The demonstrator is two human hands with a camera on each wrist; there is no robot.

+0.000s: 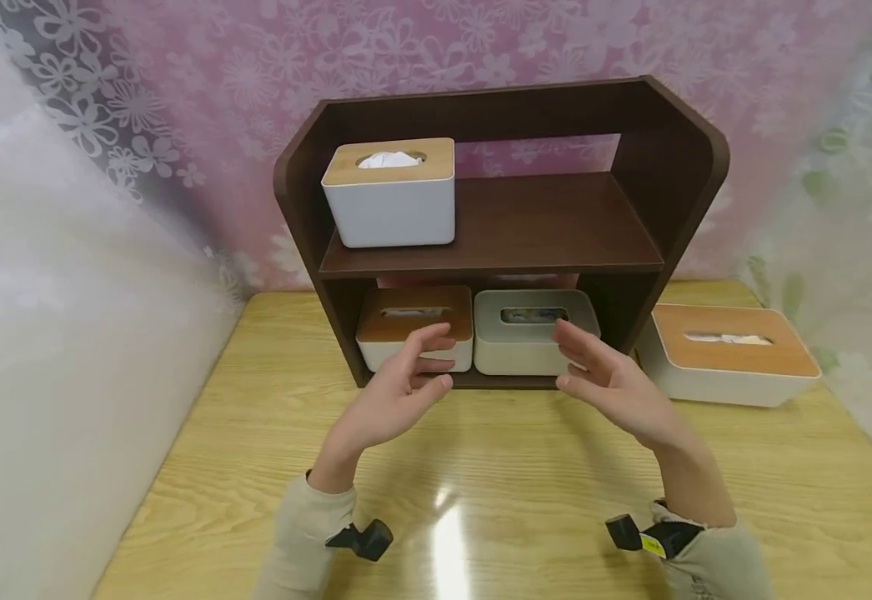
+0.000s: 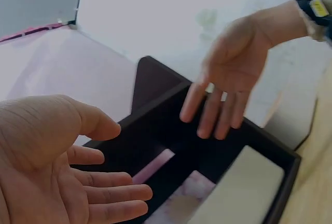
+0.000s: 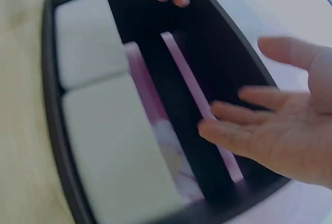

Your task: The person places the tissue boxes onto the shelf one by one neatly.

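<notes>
Both hands hover in front of a dark brown two-tier shelf [image 1: 548, 221], palms turned toward each other, holding nothing. My left hand [image 1: 394, 392] is nearest a white tissue box with a brown lid [image 1: 415, 329] on the lower tier, partly covering it in the head view. Beside that box stands a grey-green tissue box [image 1: 522, 354], and my right hand [image 1: 619, 387] overlaps its right edge. On the upper tier, at the left, sits a white tissue box with a light wooden lid [image 1: 394, 212]. In the left wrist view the fingers of the left hand [image 2: 67, 167] are spread.
A wider white tissue box with an orange-brown lid [image 1: 736, 342] stands on the wooden table [image 1: 256, 467], right of the shelf. A floral pink backdrop [image 1: 218, 83] rises behind. A pale panel [image 1: 46, 333] borders the table on the left.
</notes>
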